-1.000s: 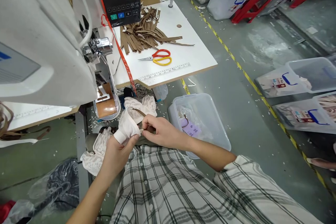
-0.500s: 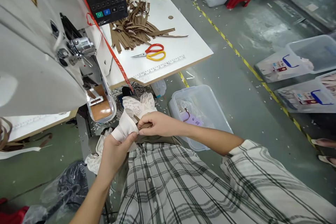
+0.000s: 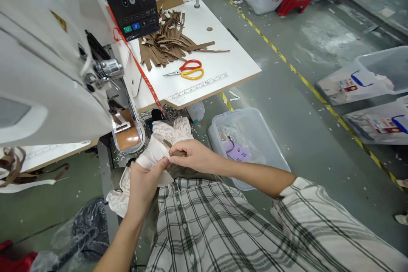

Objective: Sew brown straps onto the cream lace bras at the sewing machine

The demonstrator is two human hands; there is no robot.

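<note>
My left hand is closed on the edge of a white lace garment, thumb on top of the fabric. The garment lies over my lap, its lace parts showing beyond and to the left of the hand. My right hand is closed in a pinch on a brown strap right at the garment's edge. The fingertips of both hands nearly meet there. How the strap and fabric join is hidden by the fingers. The sewing machine stands just beyond, to the left.
Brown straps lie heaped on the white table, beside red-and-yellow scissors. A control panel hangs over its left part. A clear plastic bin sits on the floor to my right; more bins stand beyond yellow tape.
The view has shifted slightly, so the table and machine sit lower and further right. Both hands keep their grip, and the white fabric lies a little flatter.
</note>
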